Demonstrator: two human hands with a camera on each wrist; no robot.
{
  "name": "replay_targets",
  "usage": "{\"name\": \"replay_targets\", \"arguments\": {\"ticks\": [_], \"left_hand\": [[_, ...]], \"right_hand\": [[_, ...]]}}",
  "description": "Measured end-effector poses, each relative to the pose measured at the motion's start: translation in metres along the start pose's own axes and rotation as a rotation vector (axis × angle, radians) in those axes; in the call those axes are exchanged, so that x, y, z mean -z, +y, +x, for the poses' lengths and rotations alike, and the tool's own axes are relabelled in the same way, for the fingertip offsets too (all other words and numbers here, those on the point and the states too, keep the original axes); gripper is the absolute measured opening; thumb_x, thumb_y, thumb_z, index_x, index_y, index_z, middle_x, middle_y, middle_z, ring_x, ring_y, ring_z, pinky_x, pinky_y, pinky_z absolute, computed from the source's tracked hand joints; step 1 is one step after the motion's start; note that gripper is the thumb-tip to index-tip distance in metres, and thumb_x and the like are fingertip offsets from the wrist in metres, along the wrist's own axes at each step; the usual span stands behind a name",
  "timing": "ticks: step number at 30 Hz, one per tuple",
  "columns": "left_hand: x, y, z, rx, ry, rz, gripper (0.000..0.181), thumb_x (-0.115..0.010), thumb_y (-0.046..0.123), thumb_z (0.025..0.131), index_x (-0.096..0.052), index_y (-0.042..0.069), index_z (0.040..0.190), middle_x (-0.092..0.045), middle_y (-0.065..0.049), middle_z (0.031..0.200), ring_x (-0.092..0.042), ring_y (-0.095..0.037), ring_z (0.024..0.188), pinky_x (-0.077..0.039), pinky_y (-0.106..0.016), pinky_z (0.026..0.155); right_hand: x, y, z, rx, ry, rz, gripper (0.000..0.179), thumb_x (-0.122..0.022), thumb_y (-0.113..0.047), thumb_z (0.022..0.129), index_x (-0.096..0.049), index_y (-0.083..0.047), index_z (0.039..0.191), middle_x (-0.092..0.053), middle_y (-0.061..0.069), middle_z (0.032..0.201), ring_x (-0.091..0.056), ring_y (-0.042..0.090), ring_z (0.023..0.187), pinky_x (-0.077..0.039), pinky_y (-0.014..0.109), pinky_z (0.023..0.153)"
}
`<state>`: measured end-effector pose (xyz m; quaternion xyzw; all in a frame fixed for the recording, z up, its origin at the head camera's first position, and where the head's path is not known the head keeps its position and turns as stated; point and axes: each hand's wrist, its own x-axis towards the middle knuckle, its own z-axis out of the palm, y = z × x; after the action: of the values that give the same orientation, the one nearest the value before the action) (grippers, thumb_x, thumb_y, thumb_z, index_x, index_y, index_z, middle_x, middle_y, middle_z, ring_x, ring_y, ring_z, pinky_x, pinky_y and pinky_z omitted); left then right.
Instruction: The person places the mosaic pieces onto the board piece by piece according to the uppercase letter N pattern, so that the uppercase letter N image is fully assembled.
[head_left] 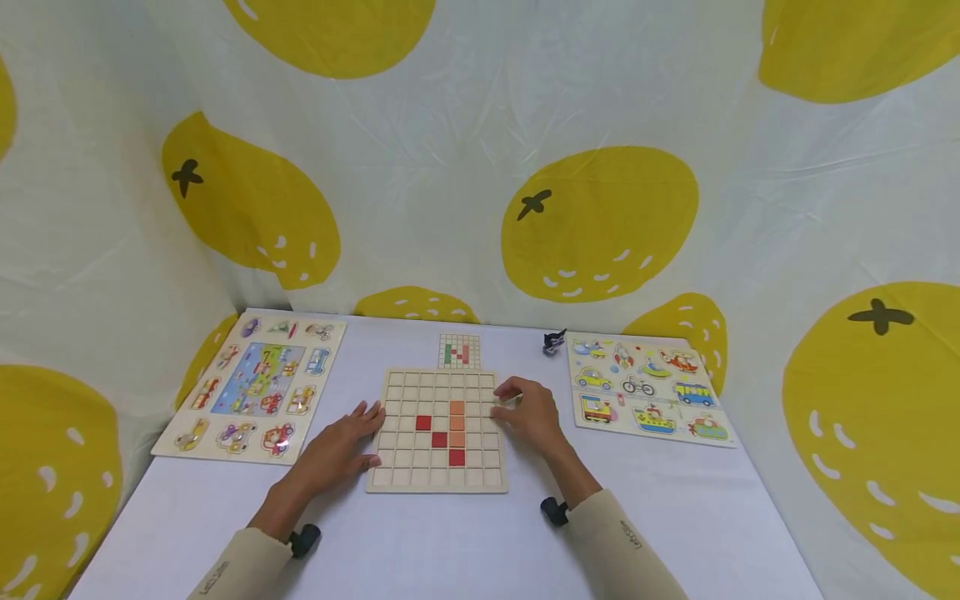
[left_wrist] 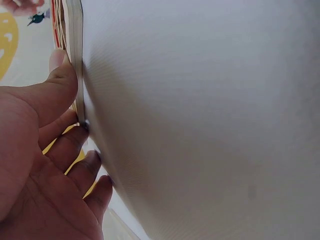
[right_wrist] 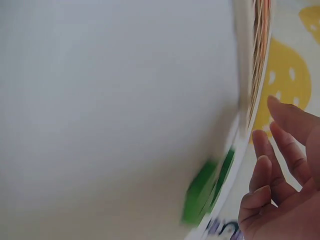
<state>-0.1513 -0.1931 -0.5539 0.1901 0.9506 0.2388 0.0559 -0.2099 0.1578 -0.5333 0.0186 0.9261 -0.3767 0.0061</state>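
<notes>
While the right wrist view shows blurred green pieces [right_wrist: 198, 196] that the head view barely reveals, the grid board [head_left: 403, 477] lies at lower centre of the head frame, its orange squares [head_left: 457, 422] running up and down. White counter [head_left: 438, 546] stretches below it. The left hand [head_left: 337, 446] spreads wide, touching its left edge; the right hand [head_left: 532, 412], grip loosely curved and holding nothing, is at the right edge.

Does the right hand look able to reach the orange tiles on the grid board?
Probably yes: the right hand is at the edge of the grid board, with only bare cells between it and the orange tiles.
</notes>
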Motion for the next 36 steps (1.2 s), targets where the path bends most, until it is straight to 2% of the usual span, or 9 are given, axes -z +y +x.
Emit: {"name": "replay_targets", "arguments": {"ticks": [4,8,11,17,23,27,31,36], "left_hand": [[0.000,0.001,-0.001,-0.013,0.012,0.000,0.086,-0.087,0.026,0.087,-0.046,0.007,0.160,-0.039,-0.013,0.170,-0.032,-0.042,0.160,-0.036,-0.066,0.123],[0.001,0.001,-0.002,-0.015,0.016,-0.001,0.086,-0.087,0.025,0.087,-0.046,0.006,0.160,-0.039,-0.013,0.170,-0.032,-0.042,0.160,-0.036,-0.067,0.123],[0.001,0.000,-0.002,-0.015,0.018,0.003,0.085,-0.087,0.025,0.088,-0.045,0.007,0.160,-0.039,-0.013,0.170,-0.032,-0.042,0.160,-0.036,-0.067,0.123],[-0.001,0.000,-0.001,0.000,0.003,-0.006,0.087,-0.086,0.027,0.088,-0.044,0.008,0.161,-0.037,-0.012,0.171,-0.030,-0.042,0.161,-0.035,-0.067,0.124],[-0.001,0.000,-0.001,0.008,0.000,-0.009,0.088,-0.087,0.027,0.088,-0.043,0.009,0.162,-0.037,-0.012,0.171,-0.029,-0.041,0.162,-0.034,-0.066,0.125],[-0.001,0.000,-0.002,0.006,0.003,-0.006,0.087,-0.086,0.026,0.088,-0.043,0.008,0.162,-0.037,-0.012,0.171,-0.029,-0.041,0.162,-0.034,-0.066,0.125],[0.000,0.001,-0.003,0.006,0.006,-0.009,0.086,-0.086,0.026,0.089,-0.043,0.008,0.162,-0.037,-0.011,0.172,-0.029,-0.040,0.162,-0.034,-0.065,0.125],[0.001,0.002,-0.003,0.003,0.004,-0.006,0.086,-0.085,0.025,0.089,-0.043,0.008,0.162,-0.036,-0.011,0.172,-0.029,-0.040,0.162,-0.034,-0.066,0.125]], "right_hand": [[0.013,0.020,0.004,-0.043,0.010,-0.059,0.029,-0.090,-0.015,0.083,-0.079,-0.022,0.108,-0.077,0.002,0.115,-0.064,0.023,0.104,-0.049,0.040,0.091],[0.021,0.031,0.006,-0.077,0.004,-0.085,0.030,-0.089,-0.013,0.083,-0.079,-0.021,0.110,-0.076,0.005,0.122,-0.064,0.026,0.110,-0.051,0.045,0.097],[0.024,0.034,0.007,-0.079,0.002,-0.088,0.028,-0.088,-0.011,0.084,-0.080,-0.020,0.109,-0.076,0.005,0.118,-0.064,0.026,0.109,-0.052,0.045,0.096],[0.019,0.036,0.008,-0.064,-0.009,-0.122,0.027,-0.087,-0.012,0.084,-0.081,-0.019,0.109,-0.074,0.002,0.101,-0.063,0.021,0.095,-0.048,0.038,0.084],[0.019,0.028,0.004,-0.070,-0.026,-0.153,0.027,-0.088,-0.012,0.083,-0.081,-0.018,0.109,-0.069,0.003,0.098,-0.060,0.022,0.090,-0.043,0.036,0.076],[0.019,0.024,0.003,-0.068,0.004,-0.157,0.022,-0.090,-0.014,0.083,-0.079,-0.019,0.102,-0.069,0.001,0.090,-0.059,0.020,0.082,-0.041,0.033,0.071],[0.017,0.020,0.001,-0.047,0.041,-0.102,0.018,-0.090,-0.015,0.083,-0.077,-0.020,0.096,-0.068,-0.002,0.081,-0.059,0.019,0.077,-0.040,0.031,0.068],[0.007,0.006,-0.007,-0.014,0.015,-0.004,0.018,-0.090,-0.014,0.084,-0.076,-0.020,0.095,-0.069,-0.002,0.079,-0.058,0.019,0.080,-0.039,0.032,0.070]]}}
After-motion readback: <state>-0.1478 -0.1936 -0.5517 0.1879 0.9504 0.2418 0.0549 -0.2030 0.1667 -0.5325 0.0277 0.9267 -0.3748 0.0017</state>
